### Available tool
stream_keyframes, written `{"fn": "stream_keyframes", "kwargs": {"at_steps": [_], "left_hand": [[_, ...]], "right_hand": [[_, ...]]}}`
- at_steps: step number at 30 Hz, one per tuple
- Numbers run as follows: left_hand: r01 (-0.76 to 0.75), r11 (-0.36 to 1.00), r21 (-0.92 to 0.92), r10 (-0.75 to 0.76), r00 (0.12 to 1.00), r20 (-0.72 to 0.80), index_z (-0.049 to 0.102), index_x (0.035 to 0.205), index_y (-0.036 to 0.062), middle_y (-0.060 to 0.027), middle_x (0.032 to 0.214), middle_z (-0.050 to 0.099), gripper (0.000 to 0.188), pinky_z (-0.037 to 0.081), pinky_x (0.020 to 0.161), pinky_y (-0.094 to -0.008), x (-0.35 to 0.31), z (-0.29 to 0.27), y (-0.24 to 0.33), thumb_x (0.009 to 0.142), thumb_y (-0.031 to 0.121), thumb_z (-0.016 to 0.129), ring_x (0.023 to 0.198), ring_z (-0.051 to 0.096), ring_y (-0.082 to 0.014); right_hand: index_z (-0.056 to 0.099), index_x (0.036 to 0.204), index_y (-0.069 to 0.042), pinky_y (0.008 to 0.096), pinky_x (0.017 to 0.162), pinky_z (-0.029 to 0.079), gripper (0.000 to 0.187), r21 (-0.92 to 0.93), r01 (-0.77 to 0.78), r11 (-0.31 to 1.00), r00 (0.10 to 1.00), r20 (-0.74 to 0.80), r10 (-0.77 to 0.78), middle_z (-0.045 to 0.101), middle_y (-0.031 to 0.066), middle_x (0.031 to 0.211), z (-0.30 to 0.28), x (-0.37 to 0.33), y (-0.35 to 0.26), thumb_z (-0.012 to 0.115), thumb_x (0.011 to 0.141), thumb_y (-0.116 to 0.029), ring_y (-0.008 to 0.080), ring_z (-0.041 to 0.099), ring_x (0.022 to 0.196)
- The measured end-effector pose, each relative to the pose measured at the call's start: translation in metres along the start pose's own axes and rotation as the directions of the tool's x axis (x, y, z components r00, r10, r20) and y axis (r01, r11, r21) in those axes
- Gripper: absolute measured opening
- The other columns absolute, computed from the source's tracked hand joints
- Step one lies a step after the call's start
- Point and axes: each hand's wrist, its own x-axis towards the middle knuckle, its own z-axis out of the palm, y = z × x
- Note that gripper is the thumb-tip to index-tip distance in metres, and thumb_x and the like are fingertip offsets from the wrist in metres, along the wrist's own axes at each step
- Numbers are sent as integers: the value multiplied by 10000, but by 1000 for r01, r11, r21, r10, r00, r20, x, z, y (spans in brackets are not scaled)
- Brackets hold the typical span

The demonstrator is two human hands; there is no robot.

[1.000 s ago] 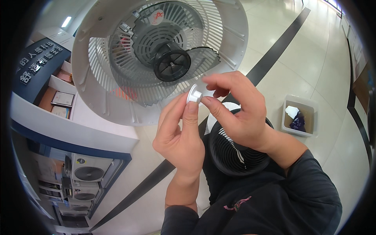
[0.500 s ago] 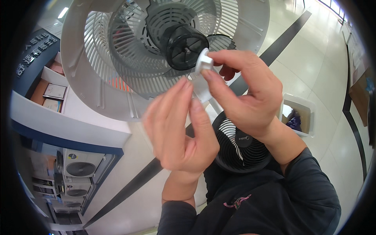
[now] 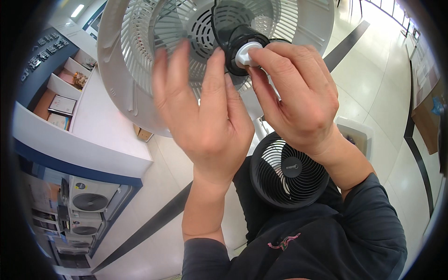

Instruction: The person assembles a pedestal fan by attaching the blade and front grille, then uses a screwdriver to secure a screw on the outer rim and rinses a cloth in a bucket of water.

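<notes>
Appliance shop or showroom: air-conditioner outdoor units (image 3: 90, 202) racked lower left, dark sign panel (image 3: 43, 65) with raised lettering upper left, framed certificate (image 3: 62, 105) on shelf, glossy tiled floor (image 3: 361, 91) right.

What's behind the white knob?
Behind the white knob, held by the right hand, the black hub shows around the edge; its middle is covered.

White knob (image 3: 244, 55), black hub (image 3: 231, 57), grey blade (image 3: 170, 28), white slatted grille (image 3: 134, 49), black ribbed cover (image 3: 309, 181)
</notes>
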Motion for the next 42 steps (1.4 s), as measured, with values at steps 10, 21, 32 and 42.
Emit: {"fn": "stream_keyframes", "kwargs": {"at_steps": [10,21,32,42], "left_hand": [[104,983,-151,-111,993,-39,730,1150,-9,-166,1252,694,271,469,1036,-463,-2,8,-1,883,29,746,1235,597,-396],[153,980,-126,-161,986,-51,713,1151,-20,-140,1184,712,317,481,998,-452,-5,14,6,843,22,777,1162,628,-369],[175,976,-130,-185,980,-67,718,1134,-29,-145,1164,717,296,490,980,-447,-9,16,8,845,12,766,1141,637,-367],[175,974,-146,-189,978,-91,721,1136,-35,-150,1154,719,301,492,976,-442,-8,18,9,840,0,767,1124,641,-359]], "right_hand": [[712,1002,49,346,708,563,311,107,112,988,992,50,-117,670,134,1000,-1,1,8,744,693,38,277,674,826],[709,1041,48,352,725,570,339,185,-80,980,995,-43,89,672,154,1019,3,-2,-3,778,711,89,289,672,863],[741,1081,-11,343,759,471,369,16,-137,990,990,-12,138,685,85,976,1,-7,-9,793,717,16,242,642,835],[747,1003,-17,332,738,492,345,18,-13,1000,999,-38,14,679,73,980,5,-4,0,749,658,8,239,642,817]]}}
